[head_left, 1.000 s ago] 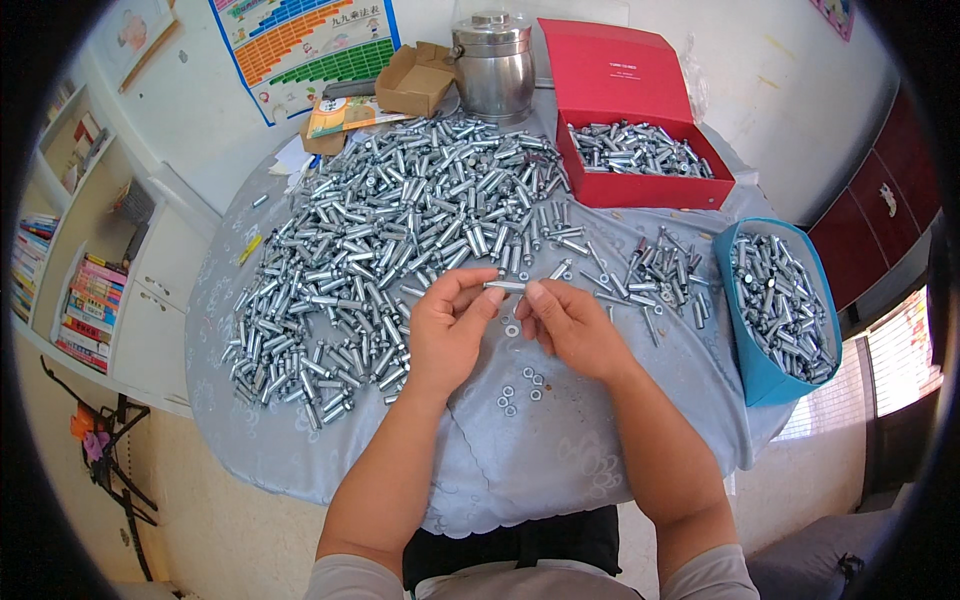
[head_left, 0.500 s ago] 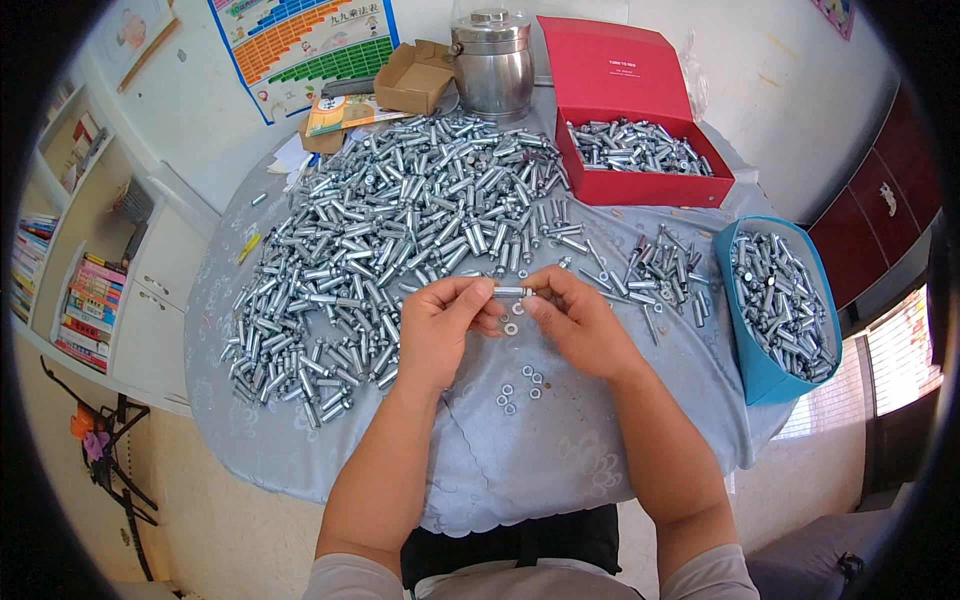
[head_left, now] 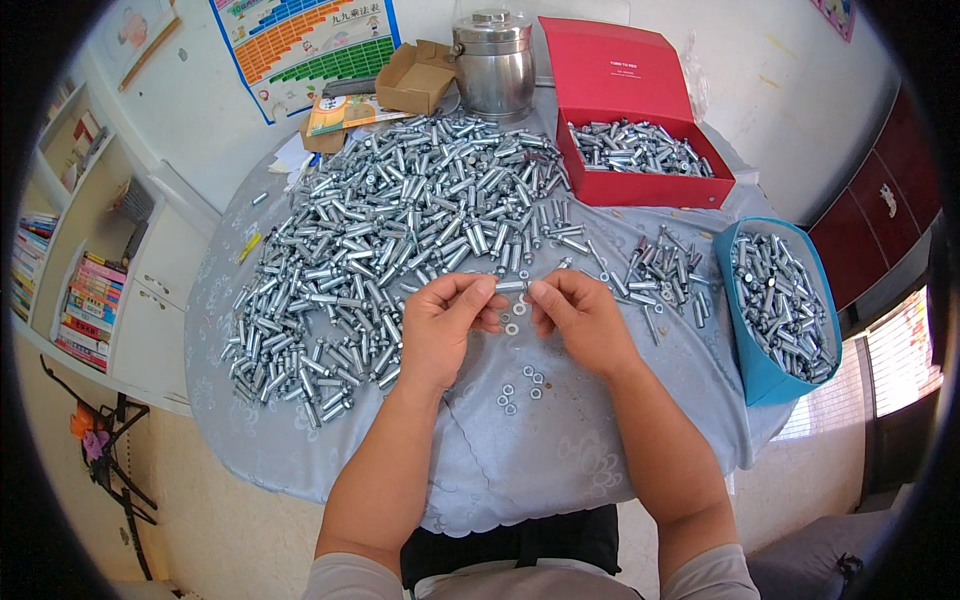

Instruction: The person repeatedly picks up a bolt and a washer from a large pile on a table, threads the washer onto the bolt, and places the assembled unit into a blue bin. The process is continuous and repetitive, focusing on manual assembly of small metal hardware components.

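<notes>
Both hands pinch one bolt (head_left: pixel 512 286) over the cloth (head_left: pixel 560 440): left hand (head_left: pixel 447 325) and right hand (head_left: pixel 580 318) at either end. Best keep it level, above the washers (head_left: pixel 518 385).

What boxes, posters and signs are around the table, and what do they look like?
Red box: far right of the table, lid up, holding silver metal pieces.
Brown cardboard box: far edge, small, flaps open.
Blue container: right edge, soft-sided, full of silver pieces.
Poster: wall behind the table, a chart of orange, green and blue blocks.
Colourful booklet: flat by the cardboard box.
</notes>
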`<control>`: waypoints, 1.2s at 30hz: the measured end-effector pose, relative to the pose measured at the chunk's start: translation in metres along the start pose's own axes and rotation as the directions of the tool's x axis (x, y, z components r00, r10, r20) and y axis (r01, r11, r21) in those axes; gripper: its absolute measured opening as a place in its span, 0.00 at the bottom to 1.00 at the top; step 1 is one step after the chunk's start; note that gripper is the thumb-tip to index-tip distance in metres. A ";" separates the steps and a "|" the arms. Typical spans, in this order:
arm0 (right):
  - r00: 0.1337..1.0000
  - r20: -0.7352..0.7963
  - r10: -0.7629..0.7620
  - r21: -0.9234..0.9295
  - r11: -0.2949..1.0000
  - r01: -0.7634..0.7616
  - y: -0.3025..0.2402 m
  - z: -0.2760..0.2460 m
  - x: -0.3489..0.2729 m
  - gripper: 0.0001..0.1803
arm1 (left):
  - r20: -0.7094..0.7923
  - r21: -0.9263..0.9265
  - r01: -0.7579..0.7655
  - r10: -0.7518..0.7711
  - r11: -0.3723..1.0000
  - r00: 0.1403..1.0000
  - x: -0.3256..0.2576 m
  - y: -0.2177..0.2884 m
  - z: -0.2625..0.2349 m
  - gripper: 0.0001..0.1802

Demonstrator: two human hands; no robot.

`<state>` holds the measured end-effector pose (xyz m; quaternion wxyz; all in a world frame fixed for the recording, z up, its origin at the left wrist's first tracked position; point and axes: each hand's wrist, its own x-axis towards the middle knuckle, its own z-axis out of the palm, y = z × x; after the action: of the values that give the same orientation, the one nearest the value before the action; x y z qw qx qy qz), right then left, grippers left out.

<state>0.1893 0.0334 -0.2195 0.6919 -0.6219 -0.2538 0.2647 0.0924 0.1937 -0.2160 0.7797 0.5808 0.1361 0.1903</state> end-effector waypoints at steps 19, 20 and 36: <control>0.999 -0.033 0.018 -0.037 0.999 -0.019 -0.002 0.000 0.002 0.12 | 0.016 -0.016 0.002 -0.002 1.000 1.000 0.002 -0.004 -0.003 0.11; 0.997 -0.010 0.078 -0.059 0.995 -0.078 -0.002 -0.003 0.002 0.12 | 0.017 -0.011 0.008 -0.008 1.000 1.000 0.002 -0.004 -0.002 0.11; 0.995 -0.019 0.097 0.035 0.995 -0.096 0.001 -0.001 0.003 0.08 | 0.005 -0.017 0.013 -0.013 1.000 1.000 0.002 -0.004 -0.002 0.11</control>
<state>0.1920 0.0344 -0.2204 0.6914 -0.6243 -0.2117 0.2957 0.0937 0.1949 -0.2199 0.7861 0.5738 0.1366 0.1849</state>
